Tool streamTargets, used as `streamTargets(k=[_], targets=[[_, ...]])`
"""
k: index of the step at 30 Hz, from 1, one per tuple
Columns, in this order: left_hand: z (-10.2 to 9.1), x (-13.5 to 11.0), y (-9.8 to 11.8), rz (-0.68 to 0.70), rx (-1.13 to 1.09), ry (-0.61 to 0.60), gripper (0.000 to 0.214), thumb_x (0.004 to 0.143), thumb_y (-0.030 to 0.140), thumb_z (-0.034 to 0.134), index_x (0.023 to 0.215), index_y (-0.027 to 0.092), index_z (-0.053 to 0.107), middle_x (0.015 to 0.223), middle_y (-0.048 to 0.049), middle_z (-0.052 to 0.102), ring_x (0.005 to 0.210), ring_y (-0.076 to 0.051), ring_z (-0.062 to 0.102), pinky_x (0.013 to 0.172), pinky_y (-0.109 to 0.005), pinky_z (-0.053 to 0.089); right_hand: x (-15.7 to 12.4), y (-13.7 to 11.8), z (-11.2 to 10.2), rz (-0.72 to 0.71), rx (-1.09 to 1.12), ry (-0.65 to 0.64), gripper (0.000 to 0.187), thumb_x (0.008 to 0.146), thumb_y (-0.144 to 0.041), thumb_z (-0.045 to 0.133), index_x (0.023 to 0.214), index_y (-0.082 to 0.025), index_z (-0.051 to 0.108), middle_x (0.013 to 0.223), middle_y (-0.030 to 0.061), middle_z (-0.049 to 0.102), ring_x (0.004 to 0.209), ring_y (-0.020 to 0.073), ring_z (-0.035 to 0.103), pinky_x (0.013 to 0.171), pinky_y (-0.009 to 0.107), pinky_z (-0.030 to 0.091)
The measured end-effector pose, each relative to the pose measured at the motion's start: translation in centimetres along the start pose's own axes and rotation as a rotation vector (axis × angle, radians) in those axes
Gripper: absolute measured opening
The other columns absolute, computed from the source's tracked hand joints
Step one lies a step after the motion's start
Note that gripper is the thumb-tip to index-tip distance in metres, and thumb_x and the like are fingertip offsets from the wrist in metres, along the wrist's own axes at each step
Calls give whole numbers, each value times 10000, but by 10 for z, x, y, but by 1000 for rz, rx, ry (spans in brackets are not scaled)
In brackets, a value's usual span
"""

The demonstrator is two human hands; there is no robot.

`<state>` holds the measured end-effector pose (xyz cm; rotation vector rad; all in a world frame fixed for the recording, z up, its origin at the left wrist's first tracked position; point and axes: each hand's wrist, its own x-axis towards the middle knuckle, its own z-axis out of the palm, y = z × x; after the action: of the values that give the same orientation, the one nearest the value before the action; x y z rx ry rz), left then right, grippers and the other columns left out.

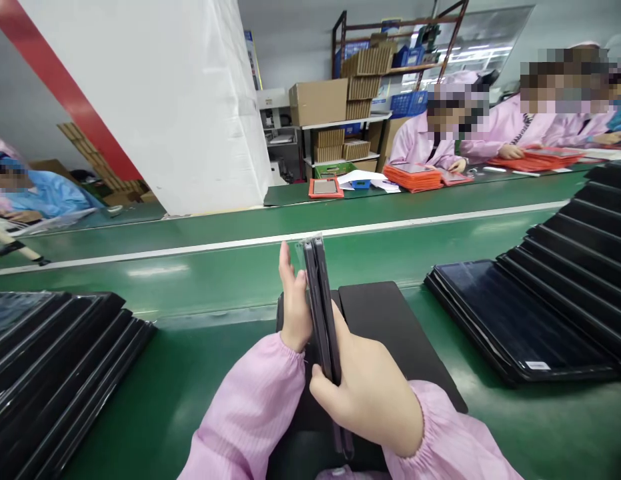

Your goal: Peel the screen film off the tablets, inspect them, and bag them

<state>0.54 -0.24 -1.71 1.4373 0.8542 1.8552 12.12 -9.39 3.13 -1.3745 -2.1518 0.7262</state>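
A folded black tablet case (321,307) stands on edge between my hands, seen edge-on as two thin dark layers, with clear film along its upper left side. My right hand (367,383) grips its right side, thumb across the near edge. Against the left face lies my left hand (294,303), its visible fingers stretched out and pointing up. Below the hands, another black case (390,327) lies spread flat on the green work surface (210,373). What is inside the held case is hidden.
At left is a stack of black tablets in cases (75,360); at right, a taller fanned stack (580,247) with a tablet screen (520,313) facing up. Beyond a white strip (230,247), several co-workers in pink sit by orange-edged piles (413,179). A white pillar (190,100) rises opposite.
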Motion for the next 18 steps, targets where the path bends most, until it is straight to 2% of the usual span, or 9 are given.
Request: streamTargets(k=[2, 5, 7, 9, 11, 13, 15, 18], targets=[[3, 18, 22, 148, -45, -45, 458, 994, 534, 379, 1306, 258, 571, 1268, -98, 608, 1305, -268, 496, 1114, -415, 367, -1, -1, -3, -11, 9, -19, 890, 759, -276, 516, 1566, -70, 204, 744, 45, 715, 553, 249, 649, 538, 336, 449], [7, 38, 44, 245, -61, -168, 391, 957, 550, 463, 1100, 238, 649, 1111, -74, 634, 1131, -248, 568, 1031, -383, 424, -1, -2, -12, -25, 14, -34, 811, 799, -351, 568, 1522, -83, 316, 716, 34, 687, 574, 246, 635, 543, 331, 441], [9, 45, 49, 212, -76, -198, 302, 935, 503, 536, 978, 229, 655, 967, -48, 623, 924, -208, 582, 882, -334, 471, 3, 0, -20, -24, 50, 29, 675, 839, -419, 593, 1435, -129, 466, 750, 37, 676, 629, 235, 634, 602, 344, 465], [12, 46, 48, 133, -112, -210, 268, 941, 467, 540, 958, 226, 655, 924, -37, 610, 792, -175, 549, 768, -305, 469, 12, 5, -26, -29, 187, 156, 572, 891, -453, 571, 1387, -170, 532, 856, 48, 675, 706, 213, 636, 686, 358, 493], [16, 47, 45, 81, -161, -218, 268, 943, 463, 538, 996, 228, 655, 949, -42, 620, 785, -171, 549, 746, -297, 468, 25, 12, -29, -64, 427, 269, 568, 930, -455, 525, 1427, -182, 502, 920, 47, 645, 753, 189, 624, 728, 355, 510], [21, 47, 41, 62, -198, -221, 257, 937, 455, 560, 1027, 231, 647, 977, -50, 630, 875, -186, 577, 797, -299, 477, 40, 18, -28, -109, 650, 317, 595, 936, -441, 515, 1464, -170, 463, 876, 23, 585, 734, 166, 583, 703, 331, 508], [25, 47, 39, 39, -214, -231, 253, 941, 462, 565, 1031, 237, 637, 998, -51, 627, 911, -189, 585, 812, -297, 481, 51, 23, -25, -134, 766, 341, 614, 914, -407, 545, 1471, -165, 455, 816, -5, 513, 702, 149, 524, 667, 310, 486], [30, 46, 36, -26, -211, -279, 293, 972, 507, 504, 1059, 258, 633, 1037, -41, 603, 784, -159, 552, 721, -282, 478, 60, 30, -25, -148, 843, 378, 642, 884, -345, 579, 1485, -175, 434, 788, -24, 462, 676, 137, 471, 621, 293, 451]])
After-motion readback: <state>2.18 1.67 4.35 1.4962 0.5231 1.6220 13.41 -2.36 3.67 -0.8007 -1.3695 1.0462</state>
